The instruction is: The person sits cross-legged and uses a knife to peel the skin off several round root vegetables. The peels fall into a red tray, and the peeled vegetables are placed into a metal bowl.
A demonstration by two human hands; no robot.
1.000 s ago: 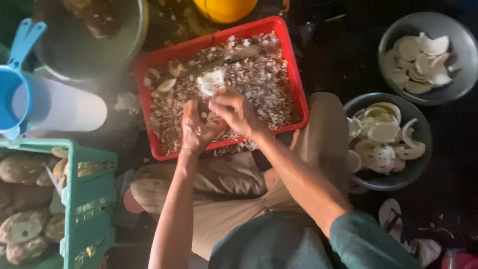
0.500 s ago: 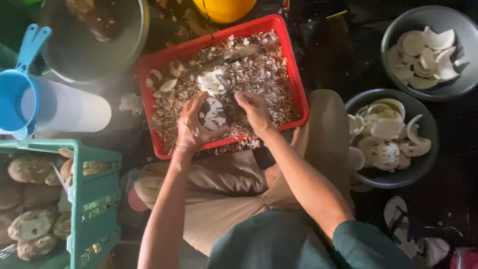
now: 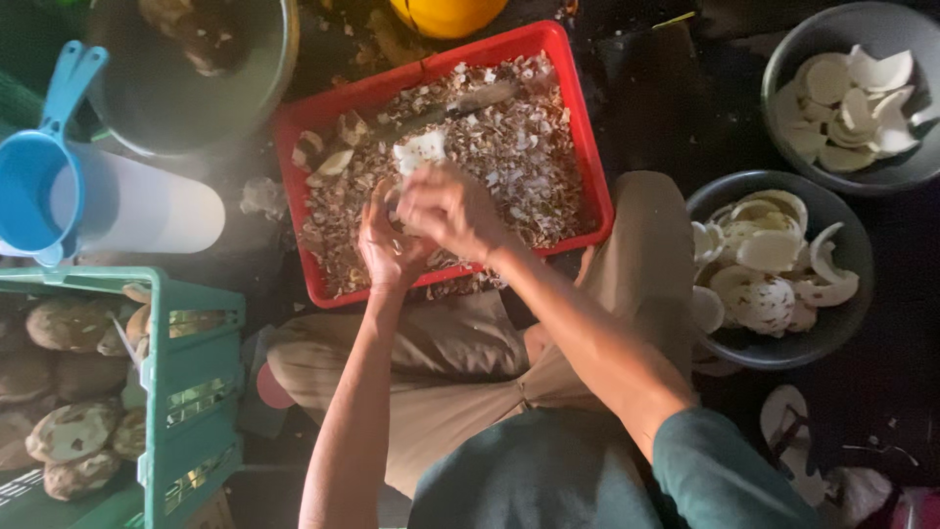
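I sit over a red plastic tray (image 3: pixel 593 167) full of brown and white coconut shavings. My left hand (image 3: pixel 385 250) cups a coconut piece from below, above the tray's near half. My right hand (image 3: pixel 448 209) is curled over the same piece from above and is motion-blurred. The piece itself is almost fully hidden between my hands. A loose white coconut chunk (image 3: pixel 419 152) lies in the shavings just beyond my fingers. A knife (image 3: pixel 477 99) rests on the shavings at the tray's far side.
Two dark bowls of white coconut pieces stand at the right, one near (image 3: pixel 783 358) and one far (image 3: pixel 775 69). A green crate (image 3: pixel 191 294) with brown unpeeled coconuts is at the left. Beyond it are a blue scoop (image 3: pixel 34 186), a white jug (image 3: pixel 137 211) and a metal pot (image 3: pixel 157 98).
Half a second ago my hands were apart and the coconut piece showed in my left palm. My right hand has now come back over it and covers it.
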